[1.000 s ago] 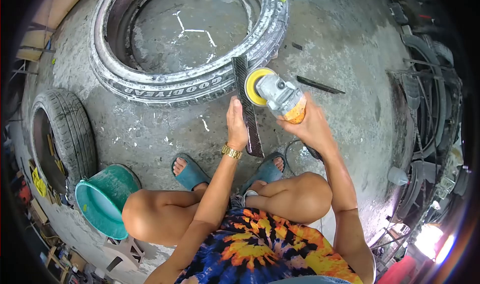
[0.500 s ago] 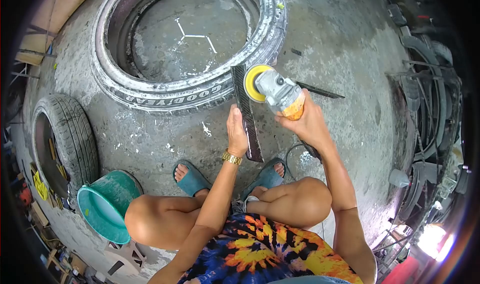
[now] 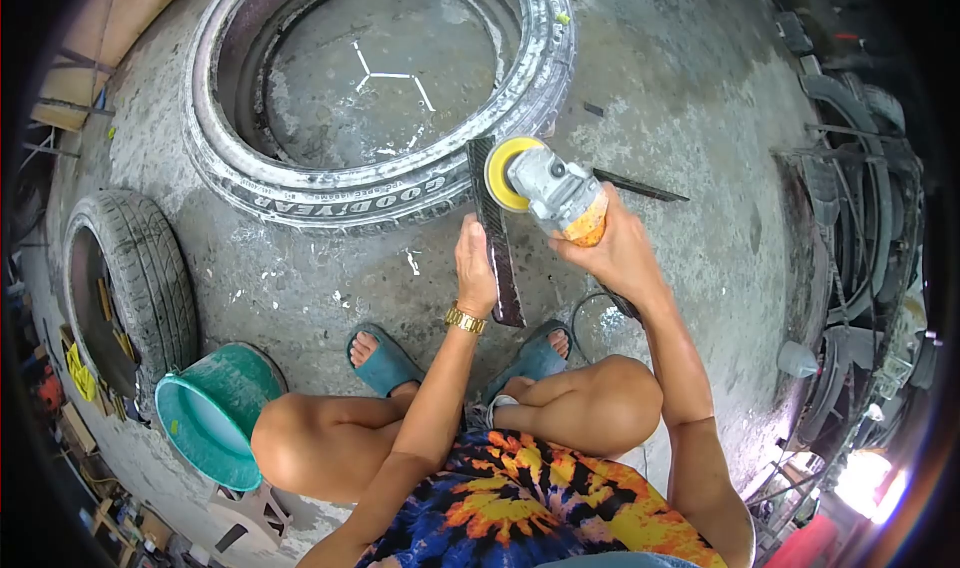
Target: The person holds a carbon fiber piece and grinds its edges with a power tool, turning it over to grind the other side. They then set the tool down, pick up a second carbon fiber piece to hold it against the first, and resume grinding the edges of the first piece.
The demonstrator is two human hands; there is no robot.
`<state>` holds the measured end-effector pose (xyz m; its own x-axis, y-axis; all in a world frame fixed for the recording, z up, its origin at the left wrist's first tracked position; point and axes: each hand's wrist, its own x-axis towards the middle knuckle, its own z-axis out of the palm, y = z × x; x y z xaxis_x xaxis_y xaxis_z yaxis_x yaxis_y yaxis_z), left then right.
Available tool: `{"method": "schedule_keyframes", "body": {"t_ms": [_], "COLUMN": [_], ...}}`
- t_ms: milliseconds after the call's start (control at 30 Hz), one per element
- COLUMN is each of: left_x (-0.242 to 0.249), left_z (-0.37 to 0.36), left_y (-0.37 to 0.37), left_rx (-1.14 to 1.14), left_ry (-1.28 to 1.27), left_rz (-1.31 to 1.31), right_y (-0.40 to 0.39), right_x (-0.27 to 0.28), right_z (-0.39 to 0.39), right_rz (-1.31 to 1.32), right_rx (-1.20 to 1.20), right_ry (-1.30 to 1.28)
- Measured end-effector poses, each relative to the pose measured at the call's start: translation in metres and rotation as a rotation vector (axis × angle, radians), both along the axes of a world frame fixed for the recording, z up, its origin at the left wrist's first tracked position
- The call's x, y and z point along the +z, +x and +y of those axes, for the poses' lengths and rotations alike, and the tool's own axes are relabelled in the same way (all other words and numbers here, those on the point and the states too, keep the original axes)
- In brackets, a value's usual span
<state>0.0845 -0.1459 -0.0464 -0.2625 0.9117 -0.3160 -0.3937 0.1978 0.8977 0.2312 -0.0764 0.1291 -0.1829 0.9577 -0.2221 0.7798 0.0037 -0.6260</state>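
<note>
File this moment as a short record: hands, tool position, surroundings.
Left hand: grips a long, dark strip with a woven pattern
Right hand: grips a grey and orange power tool with a round yellow disc
Disc position: at the strip's upper part; contact cannot be told
Ahead: large black rubber tyre marked GOODYEAR, lying flat
Left side: black treaded rubber tyre, round green bucket

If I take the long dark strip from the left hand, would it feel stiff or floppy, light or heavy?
The dark strip is probably stiff, since its upper part runs straight beyond the left hand. It seems rather light, because one hand supports it. Being narrow, it might twist if pressed near its upper end.
</note>
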Motion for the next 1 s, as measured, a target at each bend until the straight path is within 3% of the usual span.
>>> {"method": "schedule_keyframes", "body": {"t_ms": [300, 467, 567, 700, 800, 867, 1000], "left_x": [-0.020, -0.022, 0.003, -0.009, -0.007, -0.018, -0.016], "left_z": [-0.001, -0.003, 0.000, -0.001, -0.003, 0.000, 0.000], "left_y": [-0.001, -0.001, -0.003, 0.000, -0.004, -0.002, -0.003], "left_rx": [-0.035, -0.039, -0.029, 0.009, -0.022, -0.032, -0.029], "left_ry": [0.068, 0.063, 0.014, -0.029, -0.075, 0.061, 0.061], "left_rz": [0.072, 0.064, -0.006, 0.034, -0.061, 0.047, 0.053], "right_y": [0.004, -0.005, -0.004, -0.001, -0.007, -0.007, -0.004], "right_x": [0.002, 0.003, 0.004, -0.002, -0.004, -0.006, -0.002], "right_z": [0.009, 0.006, -0.007, -0.012, 0.004, 0.018, 0.019], "right_rz": [0.045, -0.028, -0.082, -0.074, -0.009, 0.067, 0.026], "right_rx": [-0.092, -0.043, -0.003, -0.006, -0.036, -0.035, -0.072], "right_ry": [0.125, 0.009, 0.003, -0.009, 0.016, 0.066, 0.179]}}
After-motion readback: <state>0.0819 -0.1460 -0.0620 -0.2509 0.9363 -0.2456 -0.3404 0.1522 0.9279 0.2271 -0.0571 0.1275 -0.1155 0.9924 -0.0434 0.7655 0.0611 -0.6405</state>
